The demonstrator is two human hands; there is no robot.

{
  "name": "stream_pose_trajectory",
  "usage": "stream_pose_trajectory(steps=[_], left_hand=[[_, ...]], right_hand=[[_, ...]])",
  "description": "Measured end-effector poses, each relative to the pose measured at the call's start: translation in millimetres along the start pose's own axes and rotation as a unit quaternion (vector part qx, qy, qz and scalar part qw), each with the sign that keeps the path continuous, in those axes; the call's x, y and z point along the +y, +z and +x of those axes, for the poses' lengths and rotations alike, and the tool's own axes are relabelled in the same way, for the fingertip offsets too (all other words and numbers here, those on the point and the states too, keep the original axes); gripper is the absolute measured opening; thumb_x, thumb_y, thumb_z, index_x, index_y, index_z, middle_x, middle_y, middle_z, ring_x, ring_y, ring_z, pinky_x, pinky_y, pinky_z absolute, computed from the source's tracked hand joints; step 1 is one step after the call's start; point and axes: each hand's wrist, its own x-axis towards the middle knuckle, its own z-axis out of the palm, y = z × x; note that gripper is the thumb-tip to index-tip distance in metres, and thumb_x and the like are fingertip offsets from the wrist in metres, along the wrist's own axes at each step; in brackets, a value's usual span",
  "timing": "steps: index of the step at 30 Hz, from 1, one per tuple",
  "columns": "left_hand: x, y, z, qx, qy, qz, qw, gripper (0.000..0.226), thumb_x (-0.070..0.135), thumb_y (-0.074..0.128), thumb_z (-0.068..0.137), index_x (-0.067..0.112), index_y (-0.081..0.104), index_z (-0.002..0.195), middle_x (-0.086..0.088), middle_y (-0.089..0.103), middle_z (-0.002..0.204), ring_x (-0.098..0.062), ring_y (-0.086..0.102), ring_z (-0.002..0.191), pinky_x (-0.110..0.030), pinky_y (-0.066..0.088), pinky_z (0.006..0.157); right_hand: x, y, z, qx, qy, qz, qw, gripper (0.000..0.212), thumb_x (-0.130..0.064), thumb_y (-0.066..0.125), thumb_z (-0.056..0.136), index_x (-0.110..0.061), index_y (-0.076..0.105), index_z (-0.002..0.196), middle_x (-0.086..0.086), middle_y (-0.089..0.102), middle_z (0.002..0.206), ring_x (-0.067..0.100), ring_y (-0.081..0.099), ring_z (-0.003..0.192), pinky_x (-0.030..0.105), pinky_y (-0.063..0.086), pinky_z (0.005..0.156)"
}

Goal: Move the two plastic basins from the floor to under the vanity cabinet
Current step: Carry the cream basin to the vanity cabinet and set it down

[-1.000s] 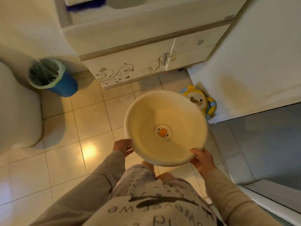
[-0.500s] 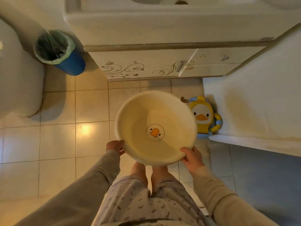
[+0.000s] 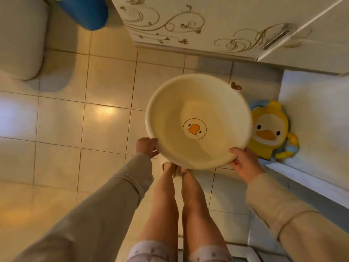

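Note:
A cream plastic basin with an orange duck print at its bottom hangs above the tiled floor, held level in front of me. My left hand grips its near left rim and my right hand grips its near right rim. The vanity cabinet, white with brown swirl decoration, stands at the top of the view, its lower edge just beyond the basin. Only one basin shows clearly; I cannot tell whether a second one is nested inside it.
A yellow duck-shaped object with blue trim leans against the white wall at the right. A blue waste bin stands at the top left beside a white toilet. My bare legs and feet are below the basin.
My head has dropped and moved toward the cabinet, so the cabinet front and floor look much closer. The basin stays in both hands, now nearer the cabinet base.

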Motion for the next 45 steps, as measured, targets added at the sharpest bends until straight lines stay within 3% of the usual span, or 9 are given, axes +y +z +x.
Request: stream_pose_trajectory(steps=[4,8,11,16,25,31,35,41,45], left_hand=[[-21.7,17.3,86.2,-0.011,0.008,-0.014,1.000,0.016,-0.003,0.053,0.086,0.002,0.049,0.101,-0.014,0.055,0.090,-0.027,0.057,0.077,-0.039,0.053,0.069],[-33.8,36.8,171.5,-0.021,0.013,-0.023,0.999,0.016,0.001,0.053,0.088,0.003,0.051,0.104,-0.010,0.057,0.087,-0.025,0.058,0.078,-0.037,0.054,0.071],[-30.9,55.4,226.0,-0.035,0.032,-0.026,0.999,0.008,0.002,0.054,0.088,0.005,0.053,0.096,-0.010,0.057,0.087,-0.025,0.058,0.078,-0.034,0.055,0.069],[2.9,98.2,295.4,-0.063,0.089,-0.053,0.993,0.014,0.002,0.054,0.087,0.011,0.050,0.078,-0.008,0.058,0.084,-0.024,0.059,0.074,-0.033,0.056,0.067],[75.2,153.1,364.5,-0.135,0.191,-0.072,0.969,0.017,-0.004,0.046,0.088,0.008,0.053,0.079,-0.008,0.060,0.082,-0.025,0.062,0.075,-0.035,0.059,0.065],[96.9,172.8,368.3,-0.187,0.223,-0.066,0.955,0.027,-0.012,0.038,0.083,0.007,0.055,0.092,-0.007,0.061,0.080,-0.024,0.062,0.080,-0.034,0.057,0.069],[102.7,175.2,363.4,-0.237,0.188,-0.079,0.950,0.038,-0.014,0.028,0.078,0.002,0.056,0.097,0.000,0.060,0.054,-0.022,0.055,0.075,-0.034,0.057,0.078],[105.2,178.0,352.7,-0.184,0.181,-0.009,0.966,0.030,-0.006,0.032,0.086,0.010,0.057,0.090,-0.004,0.053,0.081,-0.021,0.052,0.088,-0.038,0.040,0.095],[75.2,129.9,313.6,-0.111,0.136,0.055,0.983,0.042,0.009,0.044,0.093,0.000,0.042,0.134,-0.011,0.052,0.118,-0.032,0.049,0.114,-0.045,0.038,0.100]], right_hand=[[29.5,21.1,90.6,0.009,0.006,0.012,1.000,0.026,0.008,0.054,0.083,-0.015,0.057,0.094,0.002,0.061,0.091,0.019,0.058,0.088,0.030,0.050,0.062],[63.1,39.4,177.0,0.010,0.002,0.056,0.998,0.037,0.010,0.053,0.084,-0.011,0.056,0.113,0.009,0.063,0.101,0.024,0.058,0.099,0.032,0.053,0.062],[72.1,55.4,234.3,-0.015,-0.017,0.078,0.997,0.031,0.010,0.053,0.083,-0.016,0.060,0.097,0.005,0.065,0.096,0.021,0.061,0.093,0.028,0.058,0.058],[42.1,86.1,320.3,-0.036,-0.065,0.087,0.993,0.033,0.008,0.057,0.081,-0.022,0.062,0.094,0.004,0.067,0.096,0.020,0.063,0.090,0.033,0.054,0.065],[-48.0,142.9,395.0,-0.070,-0.150,0.092,0.982,0.026,0.007,0.061,0.080,-0.018,0.061,0.087,0.006,0.066,0.094,0.023,0.063,0.091,0.035,0.056,0.070],[-76.5,151.1,419.6,-0.111,-0.159,0.113,0.974,0.021,0.003,0.055,0.088,-0.015,0.060,0.099,0.008,0.066,0.102,0.024,0.064,0.097,0.037,0.059,0.071],[-78.8,152.3,429.5,-0.131,-0.149,0.154,0.968,0.044,0.008,0.039,0.094,-0.009,0.046,0.133,0.015,0.056,0.132,0.030,0.053,0.122,0.043,0.047,0.098],[-77.3,140.0,421.5,-0.100,-0.133,0.007,0.986,0.060,0.000,0.034,0.098,-0.023,0.018,0.151,0.008,0.036,0.153,0.033,0.046,0.131,0.048,0.036,0.106],[-41.9,98.2,368.3,-0.064,-0.081,-0.045,0.994,0.056,-0.002,0.037,0.098,-0.015,0.021,0.149,0.013,0.038,0.151,0.038,0.047,0.130,0.045,0.040,0.099]])
